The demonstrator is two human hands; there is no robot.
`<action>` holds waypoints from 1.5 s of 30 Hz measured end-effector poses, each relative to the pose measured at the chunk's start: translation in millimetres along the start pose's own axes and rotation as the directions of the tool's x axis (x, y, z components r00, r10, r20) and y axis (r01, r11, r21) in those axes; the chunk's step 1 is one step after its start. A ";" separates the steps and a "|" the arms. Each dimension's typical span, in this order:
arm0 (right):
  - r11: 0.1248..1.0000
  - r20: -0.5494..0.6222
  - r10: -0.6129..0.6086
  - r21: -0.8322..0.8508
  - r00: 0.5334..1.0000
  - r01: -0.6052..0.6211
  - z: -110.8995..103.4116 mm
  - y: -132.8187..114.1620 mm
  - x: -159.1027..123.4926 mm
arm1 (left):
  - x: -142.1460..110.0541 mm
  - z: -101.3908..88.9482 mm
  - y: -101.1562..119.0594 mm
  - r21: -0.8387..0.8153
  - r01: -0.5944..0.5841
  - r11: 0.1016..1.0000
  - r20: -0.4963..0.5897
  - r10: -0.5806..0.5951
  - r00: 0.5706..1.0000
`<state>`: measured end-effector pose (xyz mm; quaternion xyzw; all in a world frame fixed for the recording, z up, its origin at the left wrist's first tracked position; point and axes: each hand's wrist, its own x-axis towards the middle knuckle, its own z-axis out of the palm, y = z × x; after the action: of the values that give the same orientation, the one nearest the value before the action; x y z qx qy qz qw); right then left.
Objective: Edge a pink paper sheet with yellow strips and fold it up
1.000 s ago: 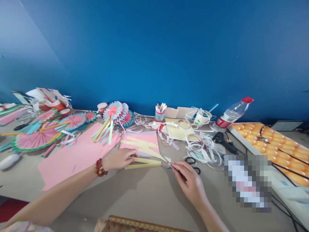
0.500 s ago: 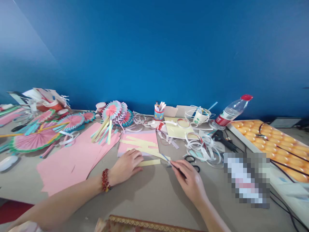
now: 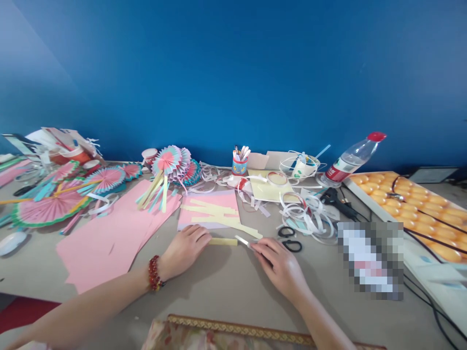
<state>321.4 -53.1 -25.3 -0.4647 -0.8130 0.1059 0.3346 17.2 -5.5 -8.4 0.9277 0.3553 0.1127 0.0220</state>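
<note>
My left hand [image 3: 186,250] lies on the table with its fingers flat, wearing a red bead bracelet. Its fingertips rest at the left end of a short pale yellow paper strip [image 3: 224,241]. Closed around a slim craft knife [image 3: 243,241] is my right hand [image 3: 280,262]; the blade points left, just off the strip's right end, and most of the handle is hidden in my fingers. Beyond both hands, several longer yellow strips [image 3: 207,208] lie across pink and lilac paper sheets [image 3: 186,221]. Black-handled scissors [image 3: 292,244] are beside my right hand.
Pink sheets [image 3: 105,238] and folded paper fans [image 3: 53,206] spread over the left. At the back stand a pen cup [image 3: 240,166] and a water bottle [image 3: 348,163]. Curled white strips [image 3: 304,214], a black glue gun [image 3: 339,204] and an orange padded panel [image 3: 419,214] lie right.
The knife in my right hand has swung from pointing up across the long yellow strip to lying lower, near the short strip. My left hand has slid slightly left.
</note>
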 end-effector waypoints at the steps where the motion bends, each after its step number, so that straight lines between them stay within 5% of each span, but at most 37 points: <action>1: 1.000 0.010 0.000 -0.006 1.000 0.000 0.7 -0.1 -0.3 | -1.6 1.5 -0.7 0.007 -0.004 1.000 -0.008 0.004 1.000; 14: 1.000 -0.002 -0.016 -0.021 1.000 0.016 -2.0 1.2 -0.4 | -6.7 6.6 -3.8 0.025 -0.034 0.999 -0.027 0.034 0.999; 27: 0.996 0.116 -0.031 -0.085 0.993 0.041 -0.2 -1.6 0.3 | -4.0 3.1 -4.7 -0.003 -0.046 0.999 -0.036 0.045 0.998; 34: 0.988 0.170 -0.050 -0.134 0.984 0.074 -3.3 -3.2 5.2 | 7.1 -2.2 8.9 -0.150 -0.333 0.931 0.173 0.356 0.918; 45: 0.971 0.189 -0.109 -0.192 0.976 0.145 -7.3 -11.9 6.2 | 9.9 0.0 8.4 -0.303 -0.256 0.918 0.216 0.328 0.920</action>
<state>315.8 -55.5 -11.3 -0.4321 -0.8743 0.0410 0.2173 29.8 -5.2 -5.5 0.9655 0.1870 0.0382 0.1774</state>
